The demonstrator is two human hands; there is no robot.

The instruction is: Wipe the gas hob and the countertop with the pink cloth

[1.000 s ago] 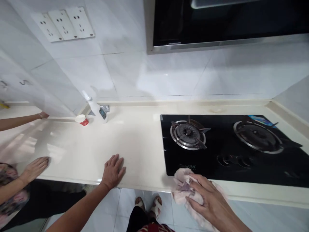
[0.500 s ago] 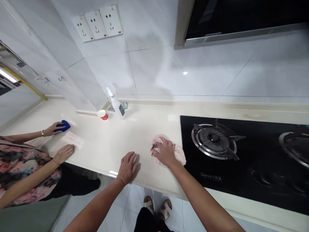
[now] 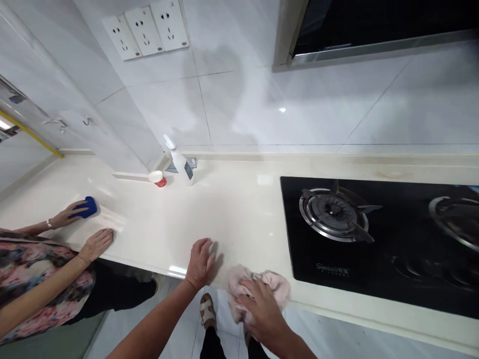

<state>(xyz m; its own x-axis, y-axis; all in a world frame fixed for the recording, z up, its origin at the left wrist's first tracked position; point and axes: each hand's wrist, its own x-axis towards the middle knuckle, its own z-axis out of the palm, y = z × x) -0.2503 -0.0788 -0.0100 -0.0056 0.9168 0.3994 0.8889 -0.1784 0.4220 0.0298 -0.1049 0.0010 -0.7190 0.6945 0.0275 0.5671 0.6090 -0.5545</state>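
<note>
My right hand (image 3: pixel 260 304) grips a pale pink cloth (image 3: pixel 279 288) at the front edge of the cream countertop (image 3: pixel 239 214), and part of the cloth hangs over that edge. The fingers are curled into its folds. To the left, my left hand (image 3: pixel 201 262) is at the counter's front edge, fingers loosely bent and apart, holding nothing. A black gas stove (image 3: pixel 310 259) lies just right of the cloth.
At the far left a co-worker's hand (image 3: pixel 69 215) presses a blue cloth (image 3: pixel 89 207) on the counter; their other hand (image 3: pixel 97 244) rests nearby. A white spray bottle (image 3: pixel 181 164) and a red-and-white paper cup (image 3: pixel 159 179) stand by the wall. A range hood (image 3: pixel 374 30) overhangs the stove.
My right hand has pulled the pink cloth from the counter beside the stove toward me, to the front edge. The co-worker's blue cloth has shifted slightly left. My left hand has barely moved.
</note>
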